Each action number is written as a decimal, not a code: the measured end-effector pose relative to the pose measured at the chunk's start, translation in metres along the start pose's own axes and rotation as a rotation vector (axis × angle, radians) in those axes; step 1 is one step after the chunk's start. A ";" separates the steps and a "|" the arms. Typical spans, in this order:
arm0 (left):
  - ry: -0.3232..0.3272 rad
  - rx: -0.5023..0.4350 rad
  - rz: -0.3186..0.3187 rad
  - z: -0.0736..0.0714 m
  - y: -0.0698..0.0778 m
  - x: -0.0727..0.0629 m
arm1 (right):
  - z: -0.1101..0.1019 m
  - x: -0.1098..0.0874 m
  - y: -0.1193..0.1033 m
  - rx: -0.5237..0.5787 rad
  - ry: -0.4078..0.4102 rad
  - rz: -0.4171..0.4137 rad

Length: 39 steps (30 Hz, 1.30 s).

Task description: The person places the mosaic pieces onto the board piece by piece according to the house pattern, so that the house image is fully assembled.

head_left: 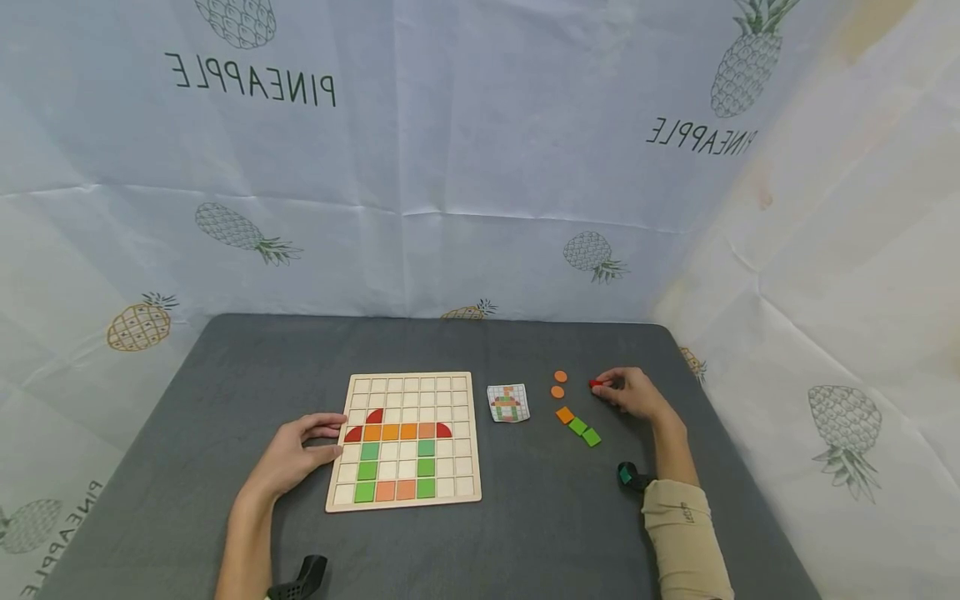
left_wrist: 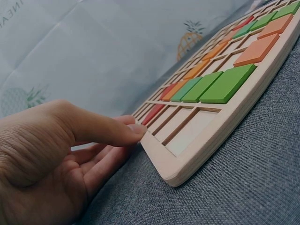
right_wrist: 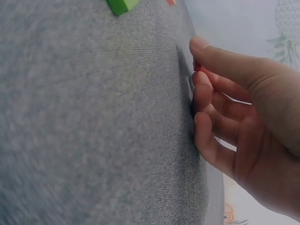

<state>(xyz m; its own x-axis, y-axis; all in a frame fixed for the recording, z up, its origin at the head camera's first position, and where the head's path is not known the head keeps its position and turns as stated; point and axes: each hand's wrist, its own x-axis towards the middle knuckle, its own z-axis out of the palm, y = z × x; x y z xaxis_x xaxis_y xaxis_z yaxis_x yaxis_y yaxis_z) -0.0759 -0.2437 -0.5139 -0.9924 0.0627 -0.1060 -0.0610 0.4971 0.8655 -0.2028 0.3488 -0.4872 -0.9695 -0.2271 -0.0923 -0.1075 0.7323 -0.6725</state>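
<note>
A wooden grid board (head_left: 456,402) lies left of centre on the table, with several green, teal, orange, salmon and red pieces set in its cells. Beside its left edge is my left hand (head_left: 294,454), thumb and fingers extended and touching the frame; the thumb tip rests at the rim (left_wrist: 164,164) in the left wrist view. Farther right, my right hand (head_left: 628,393) pinches a small red piece (head_left: 596,383) between thumb and index finger, low over the cloth. Only a sliver of that piece shows in the right wrist view; the fingertips hide the rest.
Right of the board lies a small pattern card (head_left: 508,403). Between it and my right hand are two orange discs (head_left: 560,377), an orange square (head_left: 565,415) and two green squares (head_left: 585,432). A pineapple-print curtain (head_left: 480,150) hangs behind the dark grey table (head_left: 547,533).
</note>
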 end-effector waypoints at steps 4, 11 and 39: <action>0.005 0.008 0.003 0.000 -0.001 0.000 | 0.000 0.001 -0.003 0.016 -0.004 -0.008; 0.009 0.010 -0.003 0.000 -0.001 -0.001 | 0.005 0.003 -0.024 0.068 -0.030 -0.038; -0.002 0.014 0.008 -0.001 0.000 0.000 | 0.020 0.011 -0.055 0.014 0.025 -0.131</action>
<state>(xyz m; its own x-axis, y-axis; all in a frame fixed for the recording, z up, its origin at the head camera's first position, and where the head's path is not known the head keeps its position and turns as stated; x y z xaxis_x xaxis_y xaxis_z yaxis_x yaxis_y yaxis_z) -0.0758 -0.2444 -0.5130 -0.9926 0.0689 -0.1002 -0.0515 0.5085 0.8595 -0.2028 0.2935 -0.4660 -0.9526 -0.3038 0.0157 -0.2308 0.6881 -0.6879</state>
